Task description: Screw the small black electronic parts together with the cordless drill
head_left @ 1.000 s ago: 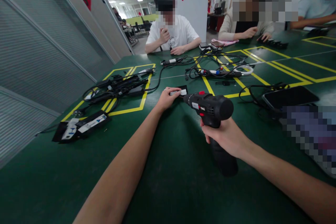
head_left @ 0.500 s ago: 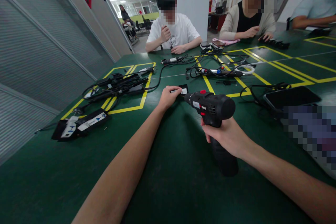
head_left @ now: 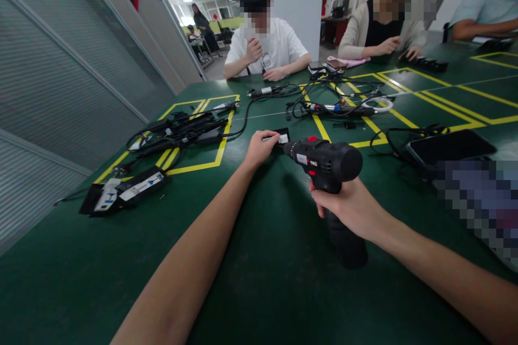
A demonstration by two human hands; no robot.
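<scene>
My right hand (head_left: 352,207) is wrapped round the grip of a black cordless drill (head_left: 324,159) with red buttons. The drill's chuck points left, and its tip is close to the fingertips of my left hand (head_left: 261,148). Those fingers are pressed together on a small flat black-and-white piece (head_left: 284,138) lying on the green table (head_left: 259,280). My left hand partly covers this piece, and the exact contact of the drill tip is too small to make out.
Bundled black cables and tools (head_left: 182,132) lie at the left, near black pieces with white strips (head_left: 141,184). More cabled tools (head_left: 343,110) lie beyond the drill. A phone (head_left: 451,148) rests at the right. Several people sit across the table.
Both hands and the drill stay almost in place; the view shifts very slightly. In the far background a standing person has moved a little to the right.
</scene>
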